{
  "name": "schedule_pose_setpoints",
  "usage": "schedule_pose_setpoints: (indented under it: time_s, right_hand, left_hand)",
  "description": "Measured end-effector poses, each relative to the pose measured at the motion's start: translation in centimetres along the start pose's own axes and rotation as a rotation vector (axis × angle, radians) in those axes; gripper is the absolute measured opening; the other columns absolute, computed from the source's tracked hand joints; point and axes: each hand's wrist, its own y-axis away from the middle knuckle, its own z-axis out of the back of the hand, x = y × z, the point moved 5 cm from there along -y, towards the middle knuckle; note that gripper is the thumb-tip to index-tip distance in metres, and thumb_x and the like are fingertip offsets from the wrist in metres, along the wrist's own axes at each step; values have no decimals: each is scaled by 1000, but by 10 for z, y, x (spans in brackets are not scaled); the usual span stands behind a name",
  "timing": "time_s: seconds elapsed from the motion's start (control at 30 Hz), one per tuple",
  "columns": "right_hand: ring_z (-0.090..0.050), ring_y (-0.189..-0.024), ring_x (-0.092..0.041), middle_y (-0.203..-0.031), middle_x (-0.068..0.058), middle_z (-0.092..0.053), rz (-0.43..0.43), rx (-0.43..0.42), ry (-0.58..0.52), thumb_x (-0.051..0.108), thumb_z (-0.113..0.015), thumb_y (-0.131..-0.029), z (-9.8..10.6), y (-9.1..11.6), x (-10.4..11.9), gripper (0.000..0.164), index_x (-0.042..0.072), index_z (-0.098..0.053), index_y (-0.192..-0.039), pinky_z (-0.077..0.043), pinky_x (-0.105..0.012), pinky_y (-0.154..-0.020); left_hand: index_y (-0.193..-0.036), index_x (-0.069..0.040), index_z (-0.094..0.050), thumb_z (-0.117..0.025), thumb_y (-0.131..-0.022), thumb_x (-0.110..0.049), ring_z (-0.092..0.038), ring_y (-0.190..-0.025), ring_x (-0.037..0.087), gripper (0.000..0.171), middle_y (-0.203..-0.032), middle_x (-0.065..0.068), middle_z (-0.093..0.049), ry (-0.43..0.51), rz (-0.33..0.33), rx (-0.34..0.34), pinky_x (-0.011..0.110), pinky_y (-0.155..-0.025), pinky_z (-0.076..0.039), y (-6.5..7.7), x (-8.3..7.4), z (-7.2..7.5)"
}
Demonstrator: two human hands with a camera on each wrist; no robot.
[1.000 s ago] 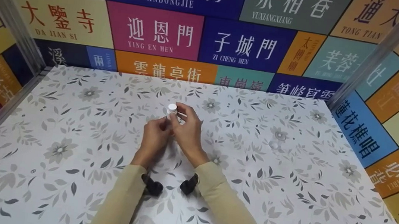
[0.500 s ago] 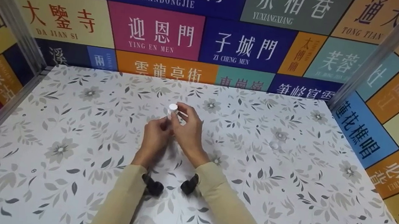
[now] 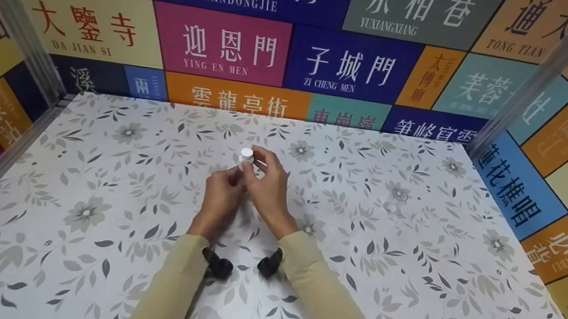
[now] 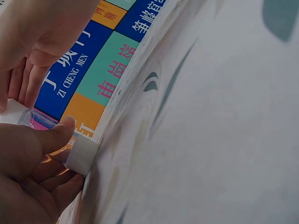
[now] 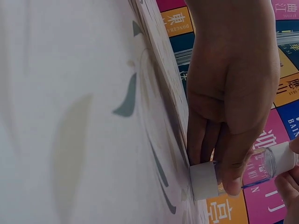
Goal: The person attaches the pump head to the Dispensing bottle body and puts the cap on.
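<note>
Both hands hold a small clear cylinder (image 5: 254, 170) with a white piece at each end, upright near the middle of the table. My left hand (image 3: 221, 192) grips it low down, thumb and fingers around the part by the lower white end (image 4: 83, 155); that end is at or just above the table surface. Fingers of my right hand (image 3: 268, 184) pinch the upper part by the white top (image 3: 247, 152). In the right wrist view the right hand's fingertips (image 5: 288, 182) show at the edge, against the upper white end (image 5: 282, 157). Fingers hide part of the cylinder.
A faint transparent object (image 3: 393, 207) lies on the table to the right; its kind cannot be made out. The table (image 3: 90, 266) has a white leaf-and-flower cover. Walls of coloured signs (image 3: 222, 45) stand behind and at both sides, with clear strips at the corners.
</note>
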Motion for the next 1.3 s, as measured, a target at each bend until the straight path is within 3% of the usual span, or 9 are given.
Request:
schedule_pose_setpoints:
  time_s: [0.37,0.63,0.8,0.97,1.1,1.3]
  right_hand:
    - [-67,-113,-29,-117,-20,-69,-3,-8,-15,1,-70,-90,0,0,0,34,-4,-63,-122,-55,-31,-96]
    - [-66,-118,-27,-121,-18,-68,-12,-8,-32,6,-69,-92,1,-2,1,33,-2,-63,-124,-53,-29,-100]
    - [-65,-119,-28,-122,-19,-67,5,10,-38,4,-66,-93,0,-2,1,33,-3,-62,-125,-52,-30,-101]
    - [-65,-118,-26,-122,-18,-67,24,30,-6,5,-67,-93,1,-2,1,34,-2,-61,-126,-52,-27,-99]
    - [-66,-116,-27,-120,-18,-67,33,22,0,7,-70,-92,1,-2,1,37,-3,-61,-126,-53,-29,-99]
    - [-65,-117,-27,-122,-18,-67,19,10,-21,9,-71,-91,1,-2,0,37,-3,-61,-126,-53,-29,-99]
  left_hand:
    - [-79,-2,-67,-68,-88,-2,-50,-64,17,9,-69,5,-59,8,-12,-5,27,-59,-39,-1,-1,-1]
    - [-98,-4,-75,-66,-92,-4,-57,-71,18,11,-82,9,-69,27,52,29,27,-63,-44,-1,1,-1]
    - [-87,-4,-72,-67,-90,-2,-55,-69,18,6,-76,7,-64,35,36,24,27,-62,-44,-2,1,-1]
    - [-81,-4,-67,-69,-88,-4,-50,-66,17,8,-70,3,-56,-34,22,14,27,-60,-38,-2,0,-1]
    - [-90,-3,-71,-69,-89,-5,-51,-69,17,3,-75,5,-60,-55,39,24,28,-62,-38,-2,0,-1]
    - [-112,-5,-74,-66,-92,-6,-56,-74,17,21,-88,8,-70,-34,70,47,28,-65,-43,0,2,-1]
